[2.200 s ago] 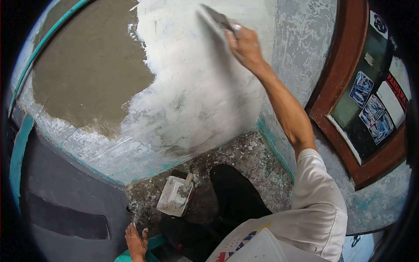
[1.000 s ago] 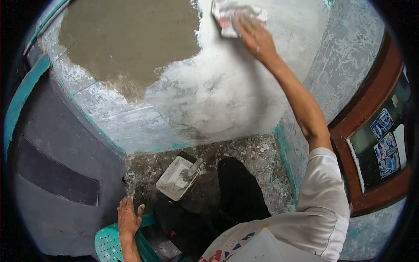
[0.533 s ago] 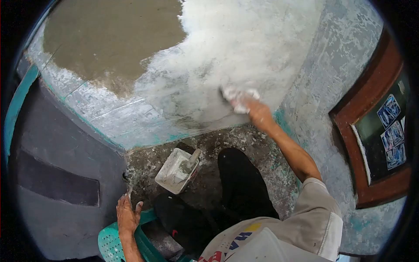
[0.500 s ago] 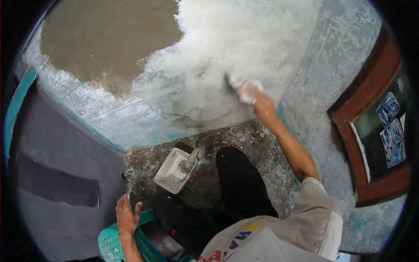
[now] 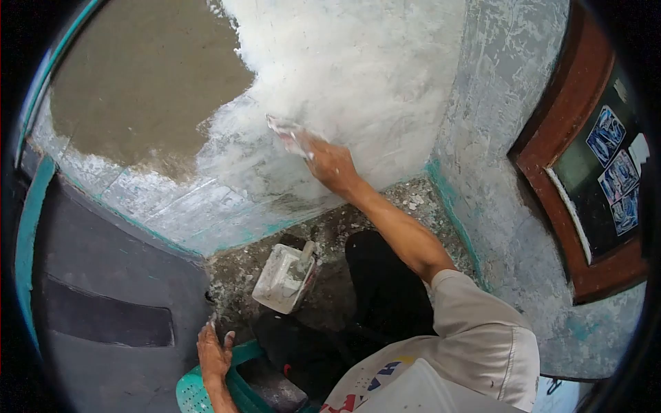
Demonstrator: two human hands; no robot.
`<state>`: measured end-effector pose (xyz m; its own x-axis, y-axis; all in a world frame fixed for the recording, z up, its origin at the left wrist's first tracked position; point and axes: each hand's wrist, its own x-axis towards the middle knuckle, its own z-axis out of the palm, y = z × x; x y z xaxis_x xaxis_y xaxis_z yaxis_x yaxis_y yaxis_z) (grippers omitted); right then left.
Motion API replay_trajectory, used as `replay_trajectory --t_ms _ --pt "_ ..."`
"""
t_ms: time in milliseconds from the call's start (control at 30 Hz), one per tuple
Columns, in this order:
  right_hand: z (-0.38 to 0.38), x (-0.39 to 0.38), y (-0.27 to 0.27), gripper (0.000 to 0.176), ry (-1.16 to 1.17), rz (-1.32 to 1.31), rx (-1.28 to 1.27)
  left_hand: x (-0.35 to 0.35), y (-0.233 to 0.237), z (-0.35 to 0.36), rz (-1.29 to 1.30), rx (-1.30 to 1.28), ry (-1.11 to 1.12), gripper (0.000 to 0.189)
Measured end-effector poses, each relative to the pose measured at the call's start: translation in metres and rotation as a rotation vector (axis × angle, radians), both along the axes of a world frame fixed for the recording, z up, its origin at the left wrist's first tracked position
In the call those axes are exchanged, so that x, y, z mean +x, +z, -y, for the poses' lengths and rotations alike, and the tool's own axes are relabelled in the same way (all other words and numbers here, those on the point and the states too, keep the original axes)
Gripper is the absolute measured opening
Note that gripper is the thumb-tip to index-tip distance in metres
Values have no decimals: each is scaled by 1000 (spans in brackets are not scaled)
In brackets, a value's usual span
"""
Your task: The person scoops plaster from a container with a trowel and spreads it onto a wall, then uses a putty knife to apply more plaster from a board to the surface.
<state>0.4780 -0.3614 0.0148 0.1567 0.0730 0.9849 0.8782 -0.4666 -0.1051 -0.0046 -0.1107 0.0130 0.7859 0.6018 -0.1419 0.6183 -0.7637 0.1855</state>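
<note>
My right hand (image 5: 329, 164) is closed round a white-smeared tool (image 5: 288, 135), its edge against the white-coated part of the wall (image 5: 351, 76). What kind of tool it is cannot be made out. To the left of that coat lies a bare grey-brown patch (image 5: 151, 76). My left hand (image 5: 215, 351) is low on the left, beside the green plastic chair (image 5: 196, 392), with thumb and fingers apart and nothing held. On the floor between the wall and my legs sits a whitish container (image 5: 274, 289), with a handled tool (image 5: 306, 256) resting in it.
A dark grey door (image 5: 117, 261) stands on the left. At the right, a brown wooden frame (image 5: 544, 158) surrounds dark glass with stickers (image 5: 618, 175). White crumbs and debris lie over the dirty floor (image 5: 413, 199). My dark-clothed knees are near the container.
My right hand has swept left across the wall with the tool. The view has shifted slightly, while my left hand remains near the green chair.
</note>
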Motion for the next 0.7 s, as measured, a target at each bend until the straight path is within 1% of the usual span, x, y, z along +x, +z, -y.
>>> replay_trajectory --t_ms 67,133,167,200,233,267,300,367,433,467,500,533,567,633,700 --pt "18 -3 3 46 60 -64 -64 -3 -4 -5 18 1 0 69" --pt "67 6 45 37 -122 -166 71 -8 -18 -15 25 42 -7 71" --pt "93 26 55 26 -213 -324 153 -10 -22 -17 21 74 -16 72" --pt "113 49 69 17 -392 -165 224 -7 -17 -15 25 71 -17 72" --pt "118 63 79 17 -390 -161 223 -3 -8 -11 33 14 -38 74" --pt "120 73 86 21 -404 -294 280 -2 -3 -9 39 -42 -58 75" --pt "119 77 91 25 -414 -428 338 -3 -5 -9 43 -41 -53 75" --pt "63 46 101 32 -438 -150 188 -5 -10 -13 28 16 -46 74" --pt "4 53 36 44 -293 -206 -87 -3 -2 -4 34 5 -37 74" --pt "-17 31 18 54 -170 -34 -130 0 2 -1 42 -5 -30 74" --pt "-17 -8 30 65 152 51 -188 -2 -1 -2 53 6 -36 74" --pt "-24 -18 7 67 153 -142 -206 -7 -9 -7 40 26 -43 75" --pt "-17 -16 25 67 147 -111 -184 -9 -14 -15 38 51 -47 77" --pt "26 -21 66 64 158 -61 -92 -9 -15 -16 79 68 -63 78" --pt "72 -1 130 57 -39 129 -22 -9 -13 -13 78 51 -70 75"
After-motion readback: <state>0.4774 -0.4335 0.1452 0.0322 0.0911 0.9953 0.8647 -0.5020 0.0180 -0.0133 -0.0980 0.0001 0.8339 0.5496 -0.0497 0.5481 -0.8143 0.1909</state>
